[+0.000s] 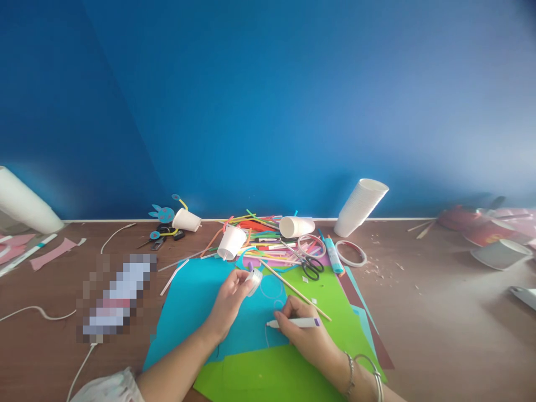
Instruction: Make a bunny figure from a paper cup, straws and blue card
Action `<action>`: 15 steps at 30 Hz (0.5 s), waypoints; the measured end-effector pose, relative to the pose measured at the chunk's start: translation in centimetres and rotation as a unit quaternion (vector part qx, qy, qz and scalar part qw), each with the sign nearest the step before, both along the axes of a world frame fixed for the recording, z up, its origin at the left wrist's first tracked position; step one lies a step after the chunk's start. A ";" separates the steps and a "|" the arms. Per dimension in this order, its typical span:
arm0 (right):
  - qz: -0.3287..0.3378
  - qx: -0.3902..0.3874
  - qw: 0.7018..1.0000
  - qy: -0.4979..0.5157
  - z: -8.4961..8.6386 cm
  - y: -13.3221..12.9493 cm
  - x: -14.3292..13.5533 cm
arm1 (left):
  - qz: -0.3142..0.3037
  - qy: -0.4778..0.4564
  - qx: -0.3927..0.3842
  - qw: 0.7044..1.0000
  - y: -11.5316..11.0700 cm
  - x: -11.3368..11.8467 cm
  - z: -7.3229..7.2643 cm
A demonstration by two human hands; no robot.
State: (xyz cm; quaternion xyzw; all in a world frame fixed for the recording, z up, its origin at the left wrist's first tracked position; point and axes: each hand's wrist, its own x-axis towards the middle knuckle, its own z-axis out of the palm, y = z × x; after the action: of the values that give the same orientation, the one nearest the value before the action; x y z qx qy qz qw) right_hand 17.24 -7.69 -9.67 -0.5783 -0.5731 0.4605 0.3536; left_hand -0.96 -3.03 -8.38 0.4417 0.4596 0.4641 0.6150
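My left hand point(233, 290), above the blue paper point(184, 312), is closed on a small whitish roll point(253, 282) that looks like clear tape. A purple bit, perhaps a marker cap, shows beside those fingers. My right hand point(304, 329) grips a white marker point(299, 322) with a purple end, held nearly level. Its tip is at the blue paper, where a pale curved line runs down. Drawn circles point(271, 287) show between my hands. Green paper point(268, 377) lies under my right wrist, and a thin wooden stick point(299, 293) crosses the sheets.
Black-handled scissors point(312, 267), a glue stick point(334, 254) and tape rolls point(350, 254) lie behind the paper. Colourful straws and pens are heaped near paper cups point(231, 243). A cup stack point(360, 207) leans by the blue wall. A blurred-out object point(121, 298) and white cable lie left.
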 end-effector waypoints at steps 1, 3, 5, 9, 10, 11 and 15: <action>0.000 0.000 1.000 -0.002 0.0 0.0 0.0 | -0.001 0.000 0.000 1.000 0.0 0.0 -0.1; 0.002 0.004 1.000 -0.004 0.1 0.0 0.0 | -0.001 -0.001 0.002 1.000 0.0 -0.1 -0.2; 0.004 0.005 1.000 -0.003 0.2 -0.1 0.0 | -0.002 -0.002 0.004 1.000 0.1 -0.1 -0.3; 0.006 0.007 1.000 -0.008 0.3 -0.1 -0.1 | -0.004 -0.003 0.008 1.000 0.1 -0.1 -0.5; 0.005 0.009 1.000 -0.010 0.3 -0.1 0.0 | -0.004 -0.003 0.009 1.000 0.1 -0.1 -0.5; 0.005 0.011 1.000 -0.012 0.3 -0.1 0.0 | -0.003 -0.003 0.009 1.000 0.1 -0.1 -0.5; 0.004 0.016 1.000 -0.017 0.2 0.0 0.0 | 0.000 -0.002 0.008 1.000 0.1 -0.1 -0.5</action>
State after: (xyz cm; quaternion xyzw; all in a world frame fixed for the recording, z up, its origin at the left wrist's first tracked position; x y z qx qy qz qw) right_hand 17.22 -7.71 -9.49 -0.5782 -0.5886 0.4425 0.3512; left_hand -1.07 -2.94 -8.89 0.4461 0.4546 0.4684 0.6123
